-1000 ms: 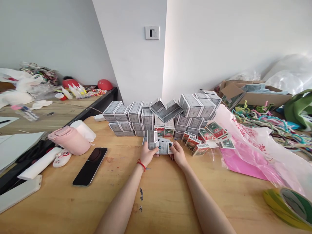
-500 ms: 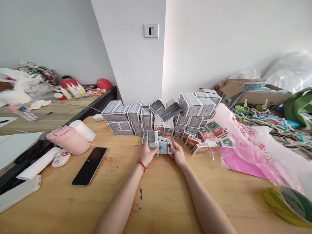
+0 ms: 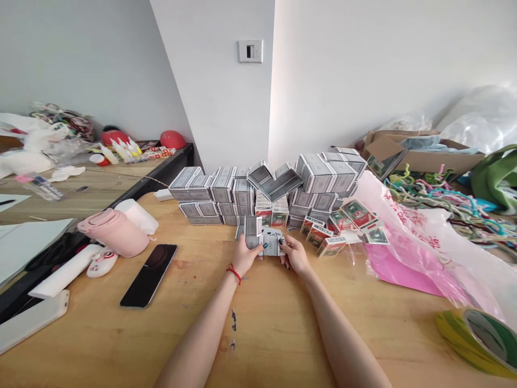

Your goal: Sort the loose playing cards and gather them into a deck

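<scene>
Grey-backed playing cards [image 3: 271,245] are held between my two hands at the table's middle. My left hand [image 3: 247,255] is closed on their left side, its thumb on top, with an upright bent card piece [image 3: 252,228] beside it. At the right edge of the cards, my right hand [image 3: 295,253] pinches them between thumb and fingers. Behind stand stacked blocks of folded grey cards [image 3: 197,187], and an open angled card piece [image 3: 277,183] rests on boxed decks [image 3: 278,215].
Red and green card boxes [image 3: 332,246] lie right of my hands, near a pink plastic bag [image 3: 416,242]. A black phone [image 3: 148,276], a pink bottle [image 3: 115,231] and a white mouse [image 3: 102,262] sit left. Yellow tape [image 3: 456,334] lies front right.
My right hand has shifted very slightly at the right edge of the cards, and its lower fingers show a little more. The stacks and my left hand look the same.
</scene>
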`<state>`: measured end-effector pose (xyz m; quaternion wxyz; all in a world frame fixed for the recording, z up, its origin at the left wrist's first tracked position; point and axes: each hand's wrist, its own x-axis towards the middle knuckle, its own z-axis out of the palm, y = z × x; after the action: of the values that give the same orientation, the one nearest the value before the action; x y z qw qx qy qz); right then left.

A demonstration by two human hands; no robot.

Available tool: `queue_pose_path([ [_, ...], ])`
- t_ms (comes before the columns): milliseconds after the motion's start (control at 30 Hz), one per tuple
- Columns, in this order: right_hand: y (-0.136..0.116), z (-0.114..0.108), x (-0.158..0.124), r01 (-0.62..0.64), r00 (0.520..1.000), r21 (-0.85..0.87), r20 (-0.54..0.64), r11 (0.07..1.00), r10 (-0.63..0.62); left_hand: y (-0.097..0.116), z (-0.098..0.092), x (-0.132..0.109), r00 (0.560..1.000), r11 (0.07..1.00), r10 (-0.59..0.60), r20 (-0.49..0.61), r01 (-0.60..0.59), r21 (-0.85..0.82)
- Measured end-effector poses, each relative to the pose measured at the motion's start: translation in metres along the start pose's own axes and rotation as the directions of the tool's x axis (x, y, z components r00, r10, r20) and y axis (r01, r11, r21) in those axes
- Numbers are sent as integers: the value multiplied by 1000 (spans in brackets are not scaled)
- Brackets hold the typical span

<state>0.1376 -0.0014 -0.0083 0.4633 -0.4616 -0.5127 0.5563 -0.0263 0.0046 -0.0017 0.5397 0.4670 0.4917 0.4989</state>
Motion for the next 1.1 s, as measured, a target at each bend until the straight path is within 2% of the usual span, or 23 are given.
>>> queue_pose_path([
  [533,-1,-4,-1,-65,995,99,88,993,57,5,0,-3,998,999,35,52,-34,-26],
  [833,-1,-4,-1,-50,995,76,90,996,43,5,1,-3,999,1000,22,34,-21,-17],
  [1100,-2,0,-1,35,998,36,43,999,-37,5,1,-3,1000,1000,17,17,-17,7],
])
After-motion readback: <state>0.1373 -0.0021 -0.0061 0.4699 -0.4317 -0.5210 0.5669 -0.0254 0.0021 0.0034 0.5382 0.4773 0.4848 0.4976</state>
